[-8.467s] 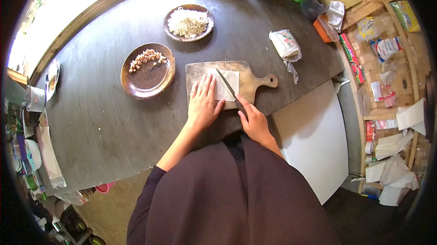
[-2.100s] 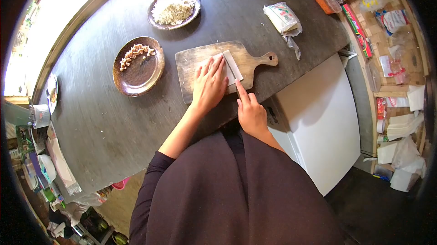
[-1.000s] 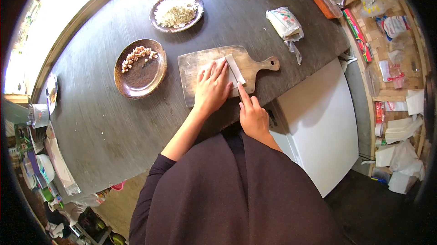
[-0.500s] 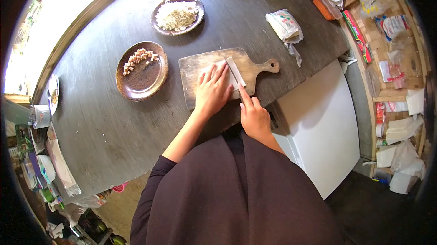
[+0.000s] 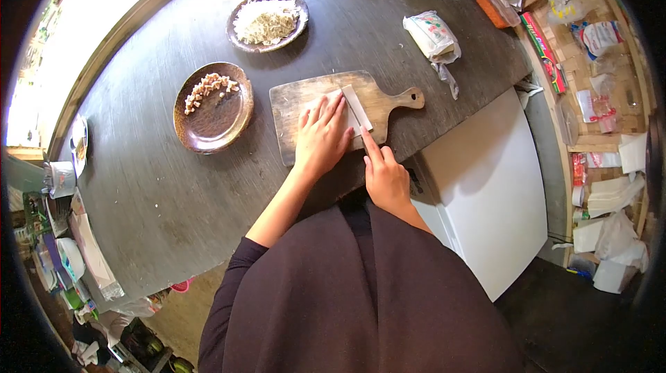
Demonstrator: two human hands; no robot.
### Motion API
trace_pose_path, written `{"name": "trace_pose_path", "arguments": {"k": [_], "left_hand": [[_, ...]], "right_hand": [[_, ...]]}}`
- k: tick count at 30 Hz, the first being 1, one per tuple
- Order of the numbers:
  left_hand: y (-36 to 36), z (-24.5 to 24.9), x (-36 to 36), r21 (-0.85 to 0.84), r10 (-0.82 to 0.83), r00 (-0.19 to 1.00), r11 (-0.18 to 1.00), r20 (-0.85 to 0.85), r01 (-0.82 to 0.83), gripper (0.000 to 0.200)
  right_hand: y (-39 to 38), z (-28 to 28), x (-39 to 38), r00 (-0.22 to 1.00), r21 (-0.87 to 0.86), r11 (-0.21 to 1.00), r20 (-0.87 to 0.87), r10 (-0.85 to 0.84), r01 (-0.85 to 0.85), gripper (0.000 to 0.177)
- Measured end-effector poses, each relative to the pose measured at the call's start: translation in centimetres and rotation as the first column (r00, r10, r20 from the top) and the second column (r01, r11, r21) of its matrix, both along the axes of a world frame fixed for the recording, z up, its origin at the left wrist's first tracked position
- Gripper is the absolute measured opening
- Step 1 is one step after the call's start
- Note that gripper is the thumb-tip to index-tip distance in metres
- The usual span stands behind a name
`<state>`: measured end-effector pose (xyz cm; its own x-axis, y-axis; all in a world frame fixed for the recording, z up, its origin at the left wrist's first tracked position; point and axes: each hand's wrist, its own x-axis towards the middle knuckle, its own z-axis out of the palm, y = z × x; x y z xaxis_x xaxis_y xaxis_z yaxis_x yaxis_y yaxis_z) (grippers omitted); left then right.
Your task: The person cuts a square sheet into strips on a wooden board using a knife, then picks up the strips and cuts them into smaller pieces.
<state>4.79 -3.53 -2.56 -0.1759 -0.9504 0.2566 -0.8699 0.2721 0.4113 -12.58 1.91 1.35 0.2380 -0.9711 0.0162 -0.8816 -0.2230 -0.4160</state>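
Note:
On a wooden cutting board (image 5: pixel 291 106) with a handle lies a flat pale piece of food, with a narrow pale strip (image 5: pixel 358 106) along its right side. My left hand (image 5: pixel 321 136) rests on the flat piece, its fingers spread a little and pointing away from me. Closed round a knife is my right hand (image 5: pixel 386 175), its forefinger stretched along the top. The thin blade (image 5: pixel 352 111) lies between the flat piece and the strip. The knife's handle is mostly hidden in my hand.
Left of the board stands a brown plate (image 5: pixel 208 127) with small diced pieces. Behind it is another plate (image 5: pixel 302 21) of white shreds. A plastic-wrapped packet (image 5: pixel 431 37) lies at the back right. A white surface (image 5: pixel 485 186) is beyond the table's right edge.
The view has shifted very slightly. Both hands, the knife and the strip keep nearly the same places on the board.

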Motion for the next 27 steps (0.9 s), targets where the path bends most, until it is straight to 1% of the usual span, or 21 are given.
{"name": "trace_pose_path", "arguments": {"k": [4, 6, 16, 19, 21, 27], "left_hand": [[0.0, 0.1, 0.1, 0.006, -0.005, 1.000, 1.000, -0.006, 0.005, 0.066], [0.0, 0.0, 0.1, 0.005, -0.005, 1.000, 1.000, -0.004, 0.005, 0.066], [-0.1, 0.2, 0.0, 0.002, -0.002, 1.000, 1.000, -0.002, 0.002, 0.067], [-0.1, 0.3, 0.0, 0.007, -0.004, 1.000, 1.000, -0.002, 0.004, 0.068], [-0.1, 0.4, 0.0, 0.015, -0.008, 1.000, 1.000, -0.006, 0.008, 0.068], [-0.1, 0.3, -0.1, 0.014, -0.004, 1.000, 1.000, 0.005, 0.004, 0.068]], "right_hand": [[0.0, 0.0, 0.1, 1.000, -0.005, 1.000, 0.010, -0.001, 0.001, 0.065], [0.0, 0.5, 0.3, 0.999, 0.054, 0.998, 0.012, -0.046, 0.045, 0.066], [-0.1, 0.7, 0.2, 0.999, 0.066, 0.997, 0.008, -0.040, 0.039, 0.066], [-0.1, 0.5, 0.1, 0.999, 0.072, 0.997, -0.016, -0.039, 0.040, 0.067], [-0.1, -0.1, -0.1, 1.000, -0.006, 1.000, -0.025, 0.009, -0.009, 0.065], [0.0, -0.8, -0.1, 1.000, -0.029, 0.999, -0.015, 0.015, -0.015, 0.065]]}}
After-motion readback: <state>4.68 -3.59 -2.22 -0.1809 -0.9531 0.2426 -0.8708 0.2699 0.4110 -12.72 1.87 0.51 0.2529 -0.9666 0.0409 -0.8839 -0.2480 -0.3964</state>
